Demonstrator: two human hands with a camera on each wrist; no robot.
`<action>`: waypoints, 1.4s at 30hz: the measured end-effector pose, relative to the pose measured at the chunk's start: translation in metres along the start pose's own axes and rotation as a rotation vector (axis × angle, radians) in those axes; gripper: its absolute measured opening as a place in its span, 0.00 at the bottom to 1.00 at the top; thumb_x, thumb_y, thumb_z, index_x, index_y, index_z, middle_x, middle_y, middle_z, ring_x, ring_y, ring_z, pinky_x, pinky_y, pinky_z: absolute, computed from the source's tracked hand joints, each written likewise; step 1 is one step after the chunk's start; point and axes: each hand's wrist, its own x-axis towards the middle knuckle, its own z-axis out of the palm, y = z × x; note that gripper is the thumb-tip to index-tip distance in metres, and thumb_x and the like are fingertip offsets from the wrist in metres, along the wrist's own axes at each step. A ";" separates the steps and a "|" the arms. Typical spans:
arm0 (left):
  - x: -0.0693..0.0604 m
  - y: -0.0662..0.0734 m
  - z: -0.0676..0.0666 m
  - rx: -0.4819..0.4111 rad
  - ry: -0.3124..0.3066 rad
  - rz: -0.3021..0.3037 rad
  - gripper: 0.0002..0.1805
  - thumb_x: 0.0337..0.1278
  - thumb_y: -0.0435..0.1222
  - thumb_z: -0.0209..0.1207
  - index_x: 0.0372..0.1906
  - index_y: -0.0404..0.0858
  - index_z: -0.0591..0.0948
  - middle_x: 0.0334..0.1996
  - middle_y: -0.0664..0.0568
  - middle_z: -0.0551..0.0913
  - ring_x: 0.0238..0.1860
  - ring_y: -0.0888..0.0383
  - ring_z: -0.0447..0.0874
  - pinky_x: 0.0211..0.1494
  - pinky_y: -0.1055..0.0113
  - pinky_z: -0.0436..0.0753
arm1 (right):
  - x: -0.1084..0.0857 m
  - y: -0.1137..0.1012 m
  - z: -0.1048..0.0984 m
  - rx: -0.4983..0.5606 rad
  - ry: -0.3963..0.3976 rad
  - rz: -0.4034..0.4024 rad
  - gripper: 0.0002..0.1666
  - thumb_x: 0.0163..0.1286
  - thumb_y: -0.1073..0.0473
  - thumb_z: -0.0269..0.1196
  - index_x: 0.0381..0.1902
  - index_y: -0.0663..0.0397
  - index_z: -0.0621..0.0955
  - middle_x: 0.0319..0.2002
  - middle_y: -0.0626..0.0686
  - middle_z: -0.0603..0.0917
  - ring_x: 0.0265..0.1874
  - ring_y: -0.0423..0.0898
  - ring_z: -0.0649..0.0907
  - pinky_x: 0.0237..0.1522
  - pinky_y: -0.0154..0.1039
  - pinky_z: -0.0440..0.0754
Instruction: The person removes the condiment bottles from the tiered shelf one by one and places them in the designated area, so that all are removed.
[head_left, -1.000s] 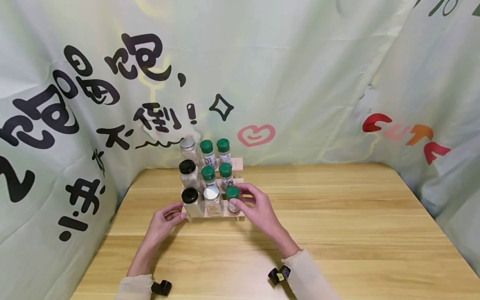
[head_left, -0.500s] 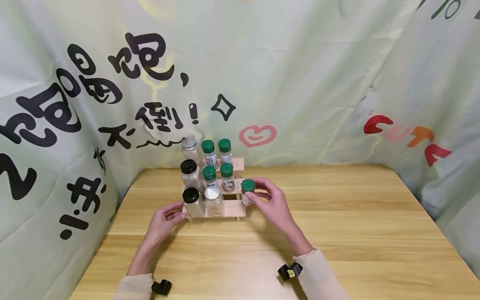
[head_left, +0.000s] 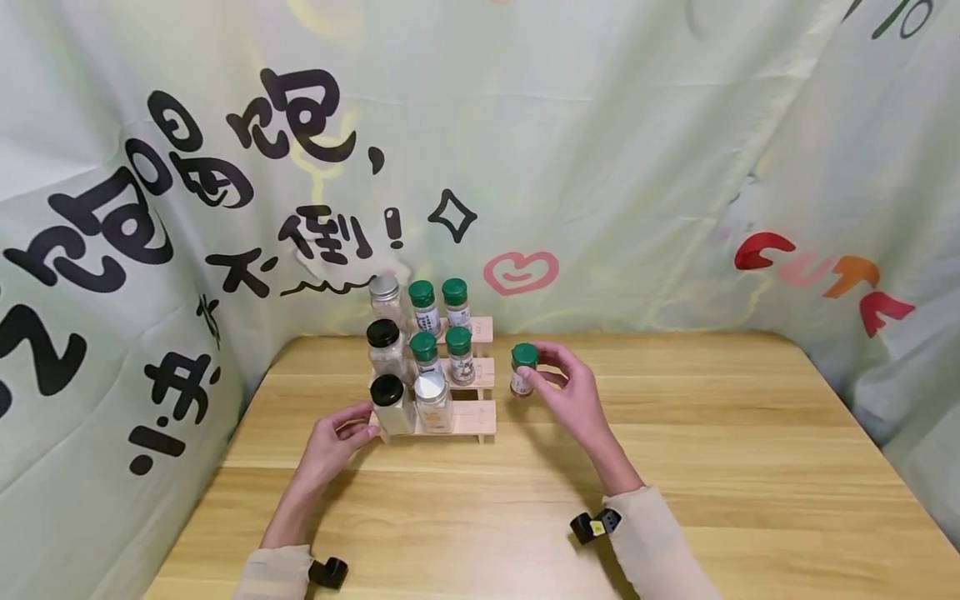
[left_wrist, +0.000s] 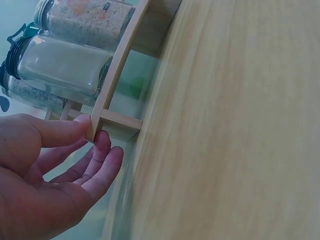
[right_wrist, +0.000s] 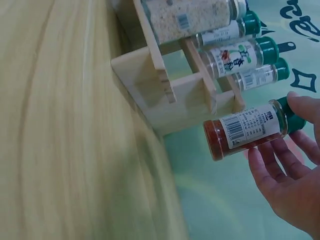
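A three-step wooden spice rack (head_left: 474, 415) stands on the table with jars on each step. At its front left corner my left hand (head_left: 330, 450) pinches the end of the lowest shelf board (left_wrist: 116, 70), thumb on one side and fingers on the other. My right hand (head_left: 573, 398) holds a green-capped spice jar (head_left: 521, 380) upright, off to the right of the rack. In the right wrist view this spice jar (right_wrist: 247, 127) has red contents and a white barcode label; the thumb lies at its green cap and the fingers on its far side.
On the bottom step stand a black-capped jar (head_left: 393, 407) and a silver-capped jar (head_left: 433, 404). Green-capped jars (head_left: 462, 357) fill much of the upper steps. A printed curtain (head_left: 615, 167) hangs behind the wooden table (head_left: 712, 450).
My right hand has lifted the green-capped spice jar off the right end of the bottom step and carried it right, away from the rack. The left hand keeps its place at the rack's corner.
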 end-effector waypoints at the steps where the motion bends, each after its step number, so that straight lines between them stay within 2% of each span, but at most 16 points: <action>1: -0.001 0.000 0.000 -0.006 0.002 -0.001 0.26 0.65 0.26 0.66 0.66 0.24 0.75 0.61 0.31 0.78 0.50 0.53 0.85 0.48 0.74 0.85 | 0.002 0.002 -0.001 0.001 -0.001 0.003 0.23 0.67 0.64 0.72 0.58 0.64 0.81 0.53 0.61 0.84 0.54 0.54 0.82 0.55 0.43 0.86; 4: -0.002 -0.001 0.000 -0.017 0.003 -0.005 0.26 0.65 0.26 0.66 0.66 0.24 0.75 0.62 0.31 0.78 0.51 0.52 0.84 0.49 0.74 0.84 | 0.006 -0.006 -0.002 -0.010 -0.009 0.019 0.23 0.68 0.66 0.71 0.58 0.68 0.80 0.54 0.65 0.83 0.56 0.57 0.81 0.56 0.50 0.85; 9: -0.002 0.002 0.000 -0.004 0.013 -0.007 0.26 0.65 0.26 0.65 0.66 0.24 0.76 0.62 0.31 0.78 0.52 0.50 0.84 0.48 0.74 0.85 | 0.014 -0.026 -0.004 -0.059 -0.019 0.021 0.23 0.69 0.70 0.69 0.59 0.73 0.78 0.54 0.69 0.82 0.56 0.62 0.81 0.55 0.44 0.85; 17: 0.000 0.002 -0.001 -0.015 0.008 0.015 0.25 0.65 0.25 0.65 0.65 0.23 0.76 0.62 0.30 0.78 0.49 0.57 0.85 0.49 0.75 0.84 | 0.043 0.029 -0.010 -0.063 -0.011 0.044 0.25 0.71 0.62 0.69 0.62 0.65 0.78 0.58 0.64 0.81 0.59 0.59 0.79 0.52 0.27 0.82; 22: -0.001 0.001 0.000 -0.015 0.014 0.013 0.25 0.64 0.24 0.65 0.65 0.23 0.76 0.63 0.30 0.78 0.50 0.55 0.85 0.49 0.75 0.84 | 0.052 0.043 -0.009 -0.078 -0.014 0.065 0.25 0.72 0.58 0.69 0.62 0.63 0.78 0.58 0.61 0.82 0.59 0.55 0.80 0.54 0.30 0.83; 26: 0.001 0.001 0.002 -0.013 0.009 0.021 0.25 0.64 0.24 0.65 0.65 0.23 0.76 0.64 0.31 0.77 0.53 0.50 0.85 0.50 0.75 0.84 | 0.056 0.048 -0.009 -0.089 -0.004 0.083 0.25 0.72 0.58 0.69 0.61 0.62 0.78 0.57 0.60 0.82 0.58 0.55 0.80 0.57 0.40 0.84; 29: 0.003 0.002 0.003 -0.018 0.000 0.019 0.26 0.64 0.25 0.65 0.66 0.23 0.75 0.64 0.30 0.77 0.54 0.46 0.85 0.50 0.74 0.84 | 0.058 0.053 -0.010 -0.081 0.000 0.098 0.24 0.71 0.58 0.70 0.61 0.62 0.79 0.56 0.61 0.82 0.58 0.55 0.80 0.58 0.43 0.84; 35: 0.002 0.003 0.002 -0.021 0.012 0.010 0.26 0.65 0.24 0.64 0.66 0.24 0.75 0.63 0.31 0.77 0.53 0.47 0.84 0.50 0.74 0.84 | 0.060 0.054 -0.009 -0.057 -0.030 0.133 0.24 0.71 0.60 0.69 0.61 0.64 0.78 0.57 0.63 0.81 0.59 0.57 0.79 0.56 0.35 0.83; 39: 0.000 0.002 0.001 -0.010 0.014 0.006 0.26 0.65 0.25 0.65 0.66 0.24 0.75 0.64 0.31 0.77 0.54 0.48 0.84 0.51 0.76 0.83 | 0.055 0.042 -0.008 -0.031 -0.048 0.135 0.24 0.71 0.66 0.68 0.61 0.71 0.77 0.57 0.69 0.80 0.59 0.62 0.78 0.53 0.31 0.83; 42: 0.000 0.001 0.001 -0.012 0.015 0.003 0.26 0.65 0.24 0.65 0.66 0.24 0.75 0.65 0.31 0.76 0.54 0.48 0.84 0.51 0.76 0.83 | 0.053 0.035 -0.008 -0.029 -0.054 0.140 0.24 0.71 0.67 0.67 0.62 0.73 0.76 0.58 0.71 0.79 0.60 0.64 0.78 0.54 0.34 0.84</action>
